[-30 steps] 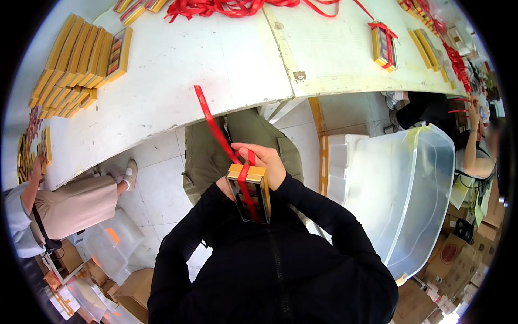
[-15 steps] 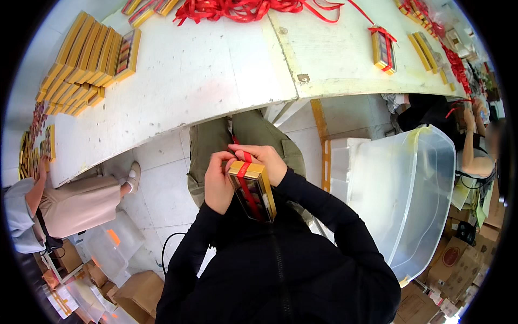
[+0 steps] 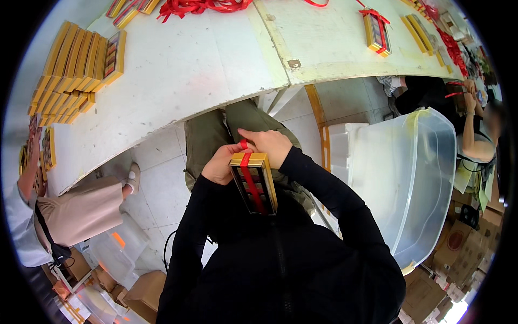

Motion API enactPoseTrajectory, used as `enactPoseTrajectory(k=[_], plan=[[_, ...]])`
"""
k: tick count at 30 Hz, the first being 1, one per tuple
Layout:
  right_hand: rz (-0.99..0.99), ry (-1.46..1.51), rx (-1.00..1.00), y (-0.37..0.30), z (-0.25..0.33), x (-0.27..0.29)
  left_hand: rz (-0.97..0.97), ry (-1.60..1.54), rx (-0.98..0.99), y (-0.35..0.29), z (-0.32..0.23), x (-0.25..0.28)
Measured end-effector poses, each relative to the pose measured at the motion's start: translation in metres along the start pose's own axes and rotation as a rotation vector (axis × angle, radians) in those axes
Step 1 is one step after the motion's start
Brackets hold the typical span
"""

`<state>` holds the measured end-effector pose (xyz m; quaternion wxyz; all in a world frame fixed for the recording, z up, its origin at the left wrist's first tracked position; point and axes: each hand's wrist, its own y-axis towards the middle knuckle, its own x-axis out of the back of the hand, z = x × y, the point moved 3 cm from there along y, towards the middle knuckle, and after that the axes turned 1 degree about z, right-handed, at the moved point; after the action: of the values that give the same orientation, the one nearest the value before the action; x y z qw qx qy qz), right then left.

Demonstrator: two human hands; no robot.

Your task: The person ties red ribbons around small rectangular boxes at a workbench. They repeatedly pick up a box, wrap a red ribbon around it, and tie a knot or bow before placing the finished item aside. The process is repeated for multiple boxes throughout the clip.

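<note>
A narrow gold box (image 3: 266, 171) with a windowed face stands tilted against my black top, over my lap. Lengthwise down its window runs a red ribbon (image 3: 251, 182), which comes over the top end to my fingers. My left hand (image 3: 219, 164) is closed at the box's far upper left edge, fingertips pinching the ribbon. On the other side my right hand (image 3: 272, 147) is closed too, its fingers meeting the left ones at the ribbon behind the box top. The fingertips and the box's back are partly hidden.
Ahead is a white table (image 3: 189, 70) with stacked gold boxes (image 3: 73, 59), a heap of red ribbon (image 3: 199, 5) and a ribbon-tied box (image 3: 376, 33). A clear plastic bin (image 3: 413, 183) stands at right. People work on both sides; cartons (image 3: 145, 294) lie lower left.
My right hand has shifted up and right, its fingers lifting from the box top. My left hand has turned and lowered slightly. The table has slid up and left in view.
</note>
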<state>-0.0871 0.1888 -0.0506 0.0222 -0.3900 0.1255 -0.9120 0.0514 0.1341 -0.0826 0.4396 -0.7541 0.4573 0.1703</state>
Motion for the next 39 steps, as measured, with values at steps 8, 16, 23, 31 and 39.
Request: enactPoseTrajectory(k=[8,16,23,31,39], plan=[[-0.252,0.316,-0.232,-0.008,-0.012,-0.018,-0.139,-0.168,0.021,-0.009,0.012,-0.004],[0.296,0.894,-0.045,-0.028,-0.046,-0.006,-0.206,-0.134,-0.181,-0.014,0.042,-0.032],[0.091,0.507,0.255,-0.056,-0.055,0.03,-0.323,-0.155,-0.282,-0.013,0.048,-0.027],[0.148,0.539,-0.039,-0.052,-0.068,0.016,-0.435,-0.112,-0.298,-0.017,0.046,-0.034],[0.129,0.769,-0.025,-0.053,-0.076,0.019,-0.406,-0.151,-0.352,-0.017,0.049,-0.027]])
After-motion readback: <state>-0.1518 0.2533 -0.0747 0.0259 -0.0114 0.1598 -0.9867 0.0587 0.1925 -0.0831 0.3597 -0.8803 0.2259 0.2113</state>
